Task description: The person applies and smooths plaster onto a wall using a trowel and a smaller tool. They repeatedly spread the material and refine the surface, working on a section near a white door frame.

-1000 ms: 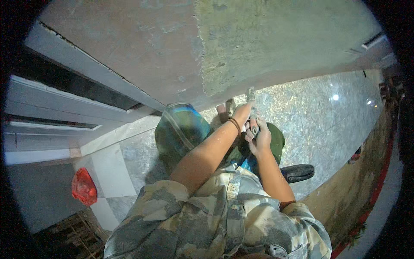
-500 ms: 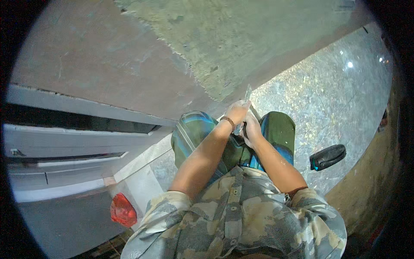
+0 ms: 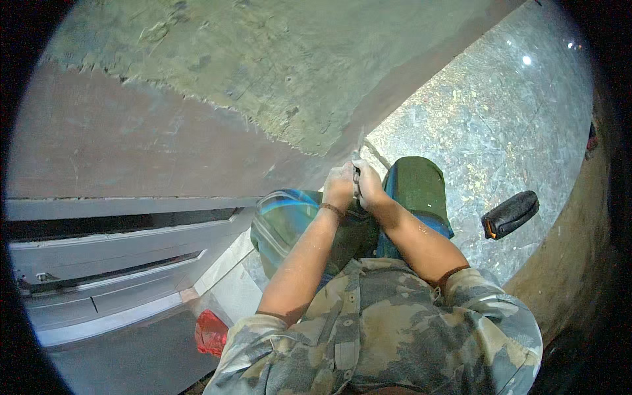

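Note:
In front of my knees, my left hand (image 3: 338, 187) and my right hand (image 3: 370, 185) come together with bent fingers. Both are closed around a thin, flat, blade-like tool (image 3: 357, 176), seen nearly edge-on, its narrow tip pointing away from me. Pale dust coats my fingers. Most of the tool is hidden by my hands, so its exact kind does not show. Just beyond is a wall (image 3: 164, 145), brownish below, with a rough greenish-grey patch (image 3: 289, 72) whose edge is jagged. The tip appears close to that wall; contact cannot be made out.
A black zipped pouch (image 3: 510, 214) lies on the speckled grey floor (image 3: 487, 125) to my right. At left are grey slatted panels (image 3: 118, 260) with dark gaps. A crumpled red plastic bag (image 3: 210, 333) sits near my left elbow. My knees frame my hands.
Both hands have shifted slightly left, still together on the tool. The tool has turned from showing its flat face to nearly edge-on. My view has also shifted.

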### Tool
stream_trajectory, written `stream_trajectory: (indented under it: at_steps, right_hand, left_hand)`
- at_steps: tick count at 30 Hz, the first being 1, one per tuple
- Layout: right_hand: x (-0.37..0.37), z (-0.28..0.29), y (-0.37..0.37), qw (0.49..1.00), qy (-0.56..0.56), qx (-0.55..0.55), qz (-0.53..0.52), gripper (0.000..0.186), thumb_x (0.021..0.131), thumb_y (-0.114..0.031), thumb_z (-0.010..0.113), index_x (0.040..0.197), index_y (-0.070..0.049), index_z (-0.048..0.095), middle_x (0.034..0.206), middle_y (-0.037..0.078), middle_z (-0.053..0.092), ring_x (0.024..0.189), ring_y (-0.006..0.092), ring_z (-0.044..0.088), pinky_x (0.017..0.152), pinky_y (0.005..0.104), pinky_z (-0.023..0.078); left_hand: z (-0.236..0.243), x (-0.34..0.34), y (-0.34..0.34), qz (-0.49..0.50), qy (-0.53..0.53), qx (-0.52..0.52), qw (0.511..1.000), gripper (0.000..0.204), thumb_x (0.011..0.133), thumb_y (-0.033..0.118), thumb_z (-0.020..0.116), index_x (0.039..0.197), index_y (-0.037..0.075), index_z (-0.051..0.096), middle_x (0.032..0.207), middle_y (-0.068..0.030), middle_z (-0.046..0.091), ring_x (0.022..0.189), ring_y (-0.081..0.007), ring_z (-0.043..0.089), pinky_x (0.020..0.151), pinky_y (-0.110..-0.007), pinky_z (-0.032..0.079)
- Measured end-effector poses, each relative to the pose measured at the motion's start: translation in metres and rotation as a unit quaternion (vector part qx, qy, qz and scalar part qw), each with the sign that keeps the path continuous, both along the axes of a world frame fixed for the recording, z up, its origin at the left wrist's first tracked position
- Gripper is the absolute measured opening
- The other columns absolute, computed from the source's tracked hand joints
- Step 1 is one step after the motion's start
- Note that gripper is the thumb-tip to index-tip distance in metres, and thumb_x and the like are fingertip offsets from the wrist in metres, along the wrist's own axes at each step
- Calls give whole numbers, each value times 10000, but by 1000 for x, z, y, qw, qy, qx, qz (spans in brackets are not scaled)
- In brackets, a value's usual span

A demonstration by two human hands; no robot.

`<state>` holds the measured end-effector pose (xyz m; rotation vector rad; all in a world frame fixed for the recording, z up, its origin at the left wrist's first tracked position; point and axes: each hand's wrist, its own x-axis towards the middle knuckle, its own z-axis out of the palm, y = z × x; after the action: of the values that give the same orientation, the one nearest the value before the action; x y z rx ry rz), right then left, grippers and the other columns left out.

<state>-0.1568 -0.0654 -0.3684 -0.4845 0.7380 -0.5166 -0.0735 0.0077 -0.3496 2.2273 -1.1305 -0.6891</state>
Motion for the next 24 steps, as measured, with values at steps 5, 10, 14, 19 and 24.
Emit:
stream_trajectory:
  at_steps: [5,10,14,19,24]
  right_hand:
    - [13,-20,-9,995,17,-86,42,285,1012,-333,594,926,-63,625,783,23,616,689,130,587,619,313,457]
    - [24,-17,-9,979,108,-173,31,379,963,-304,673,1145,1,541,972,123,624,859,226,608,766,365,485]
    - [20,11,-4,947,171,-252,98,798,892,-369,723,1485,35,373,1285,334,620,1217,449,609,1025,464,479]
    - [10,47,-4,903,224,-341,131,857,898,-289,670,1595,3,267,1340,300,615,1177,429,645,1007,453,518]
    - [18,43,-14,927,186,-308,108,780,902,-239,636,1574,13,331,1391,304,586,1229,451,613,1054,449,487]
  left_hand:
    - [11,-9,6,-28,-186,3,982,198,975,141,527,1085,27,644,939,-219,695,863,-404,676,738,-511,524]
    - [26,-15,7,25,-150,-11,988,312,1048,249,488,1144,12,666,1004,-254,688,954,-428,668,824,-514,524]
    - [42,-15,22,18,-150,71,986,252,1013,132,495,1155,-3,653,1025,-250,668,943,-430,657,820,-515,528]
    - [53,-16,39,-23,-203,64,977,252,924,89,561,1140,-10,644,1038,-246,637,960,-431,636,804,-504,527]
    - [53,-10,25,154,84,63,982,172,914,104,575,1045,5,628,949,-215,641,872,-408,622,758,-501,512]
